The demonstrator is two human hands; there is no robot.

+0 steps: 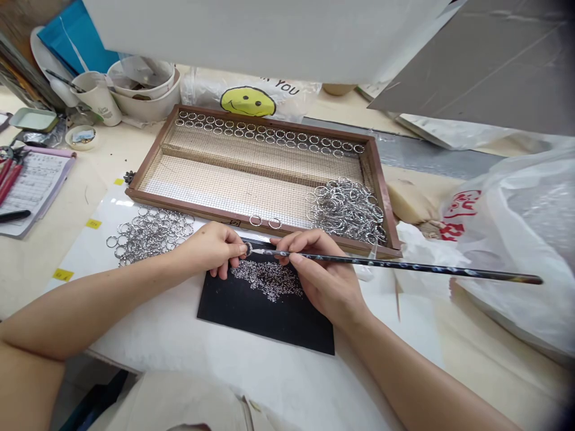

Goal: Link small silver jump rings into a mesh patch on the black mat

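Observation:
My left hand pinches a small metal ring just above a black board. My right hand grips a long, dark, thin-handled brush, its pale tip touching or very near the ring. Tiny shiny beads or stones lie scattered on the board beneath both hands. Left of my left hand is a pile of silvery rings. Beyond my hands lies a wood-framed mesh tray, with rings lined up along its far side and a heap of plainer-looking rings in its right corner.
A white plastic bag bulges at the right. Tubs, a paper cup and a small dish stand at the back left. Red-handled pliers rest on a notepad. A white panel overhangs the far side.

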